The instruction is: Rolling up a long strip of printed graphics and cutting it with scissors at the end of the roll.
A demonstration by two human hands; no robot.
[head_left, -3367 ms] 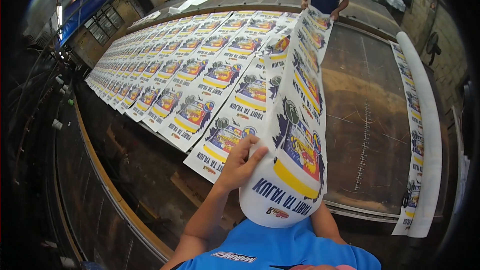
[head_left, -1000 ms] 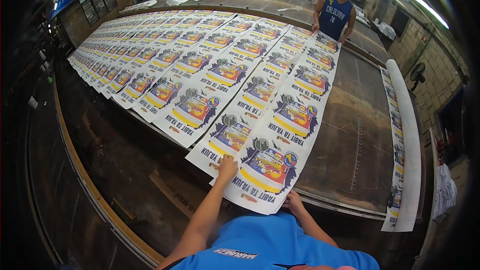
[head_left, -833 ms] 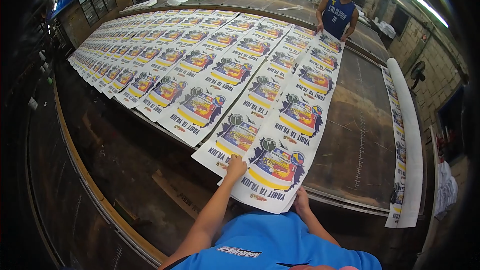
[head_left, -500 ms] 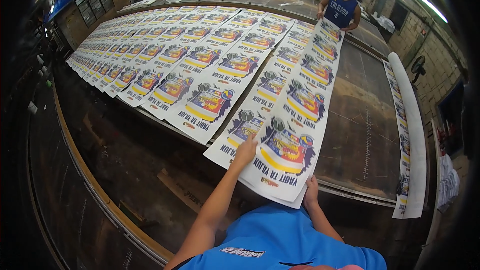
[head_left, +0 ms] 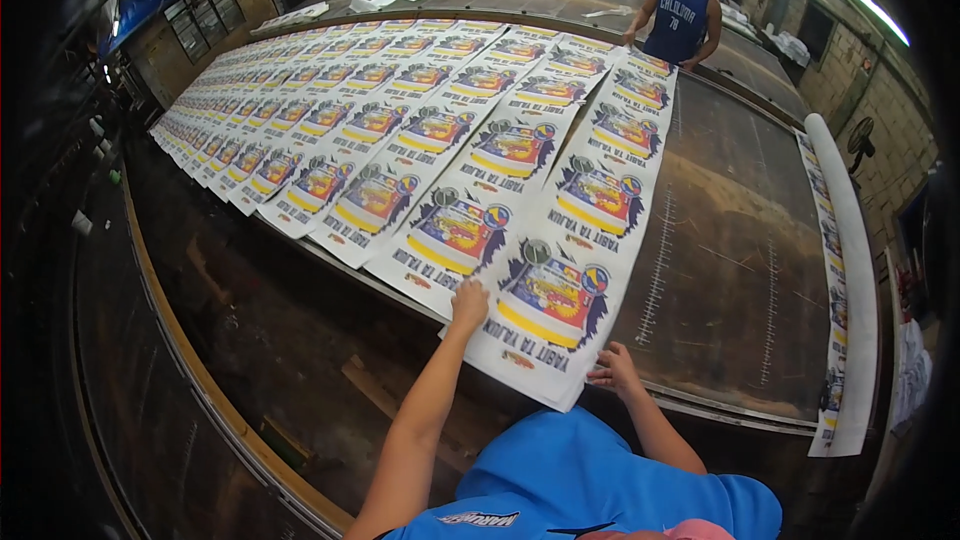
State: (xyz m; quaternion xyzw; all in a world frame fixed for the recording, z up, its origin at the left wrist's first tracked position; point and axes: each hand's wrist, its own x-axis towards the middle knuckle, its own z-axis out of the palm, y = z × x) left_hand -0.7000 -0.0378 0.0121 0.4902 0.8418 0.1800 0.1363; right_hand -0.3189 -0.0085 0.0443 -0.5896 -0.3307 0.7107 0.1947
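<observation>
A long white printed sheet (head_left: pixel 550 305) with a column of colourful repeated designs lies toward the table's near edge, its front corner hanging over. My left hand (head_left: pixel 471 302) is closed at the sheet's left edge, pinching it. By the right edge, my right hand (head_left: pixel 615 370) has its fingers apart, their tips close to or touching the sheet; which of the two I cannot tell. At the far end a person in a blue sleeveless shirt (head_left: pixel 684 18) stands with hands near the sheet's other end. Several similar printed sheets (head_left: pixel 450 230) lie overlapping to the left.
The dark table (head_left: pixel 715 270) has scale-like marks on its bare surface. Along its right side lie a white roll (head_left: pixel 845 240) and a narrow printed strip (head_left: pixel 822 240). A wooden-edged table (head_left: pixel 160 320) curves along the left, across a gap. A fan (head_left: pixel 860 140) stands at the right wall.
The front sheet has come down flatter, no longer bowed up over the one beneath. My left hand has shifted slightly left, and my right hand has loosened from the right edge.
</observation>
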